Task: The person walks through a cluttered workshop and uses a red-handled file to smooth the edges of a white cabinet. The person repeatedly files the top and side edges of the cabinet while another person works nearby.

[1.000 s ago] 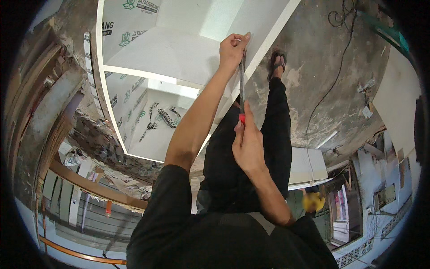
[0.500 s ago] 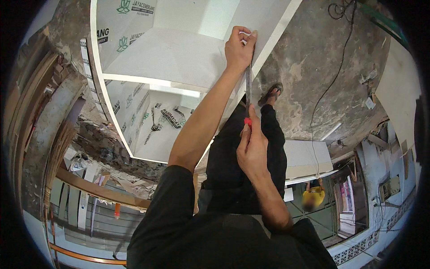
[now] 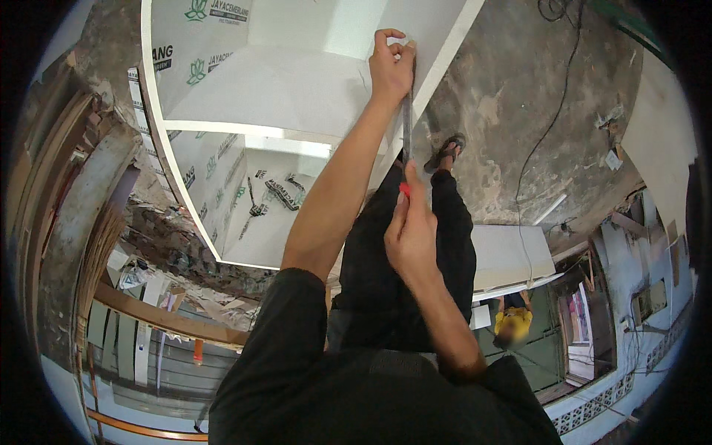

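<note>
A white open-fronted cabinet carcass [image 3: 252, 89] lies in front of me on the left, its narrow edge running up to the right. Against that edge rests a file [image 3: 407, 133], a long, thin, dark metal blade with a red handle [image 3: 404, 190]. My right hand [image 3: 413, 233] is wrapped round the handle, index finger stretched along it toward the blade. Farther up, my left hand [image 3: 391, 72] is bent, with thumb and fingers closed at the blade's far end by the panel's inner face. Its grip is partly hidden.
Dark patterned film scraps [image 3: 278, 194] lie inside the lower compartment. A black cable [image 3: 556, 126] crosses the concrete floor at right. Boards [image 3: 96, 215] stand stacked at far left. A person in a yellow top [image 3: 513, 325] is by a white panel [image 3: 512, 256] at lower right.
Both hands and the file have shifted slightly forward along the cabinet edge. The index finger of my left hand is a little more raised. The whole view has drifted slightly.
</note>
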The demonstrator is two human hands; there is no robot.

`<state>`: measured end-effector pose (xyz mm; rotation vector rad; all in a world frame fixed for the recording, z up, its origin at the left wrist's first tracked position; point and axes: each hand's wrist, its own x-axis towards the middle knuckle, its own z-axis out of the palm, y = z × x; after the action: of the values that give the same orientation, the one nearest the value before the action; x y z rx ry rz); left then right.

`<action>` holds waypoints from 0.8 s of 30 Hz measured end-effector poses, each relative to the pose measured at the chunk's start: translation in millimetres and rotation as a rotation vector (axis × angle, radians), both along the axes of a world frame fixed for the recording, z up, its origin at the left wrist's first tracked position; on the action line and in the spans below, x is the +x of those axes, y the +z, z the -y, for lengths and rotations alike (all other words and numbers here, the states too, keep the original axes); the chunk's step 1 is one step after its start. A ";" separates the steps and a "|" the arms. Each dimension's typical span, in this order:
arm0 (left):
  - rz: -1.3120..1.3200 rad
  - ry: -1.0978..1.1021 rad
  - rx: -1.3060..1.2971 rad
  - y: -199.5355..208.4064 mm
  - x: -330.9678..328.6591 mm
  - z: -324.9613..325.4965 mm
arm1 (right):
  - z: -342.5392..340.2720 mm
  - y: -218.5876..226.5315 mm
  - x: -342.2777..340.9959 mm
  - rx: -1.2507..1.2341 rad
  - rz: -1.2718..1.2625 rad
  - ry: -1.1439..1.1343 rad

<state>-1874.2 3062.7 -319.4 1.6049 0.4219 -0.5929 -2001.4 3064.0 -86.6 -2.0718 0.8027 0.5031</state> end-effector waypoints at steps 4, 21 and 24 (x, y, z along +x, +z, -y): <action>0.016 -0.031 0.100 -24.0 -9.6 -9.0 | 3.0 -6.5 14.1 0.059 -0.150 0.016; 0.309 -0.296 0.014 114.3 -68.7 -32.8 | 72.6 77.4 33.3 0.069 -0.164 -0.183; 0.322 -0.398 0.126 138.8 -86.6 -39.6 | 78.4 73.4 29.2 0.076 -0.160 -0.144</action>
<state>-1960.8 3102.3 -180.6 1.8843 -0.1067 -0.5978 -1972.2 2985.6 -13.2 -1.9050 1.0028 0.6152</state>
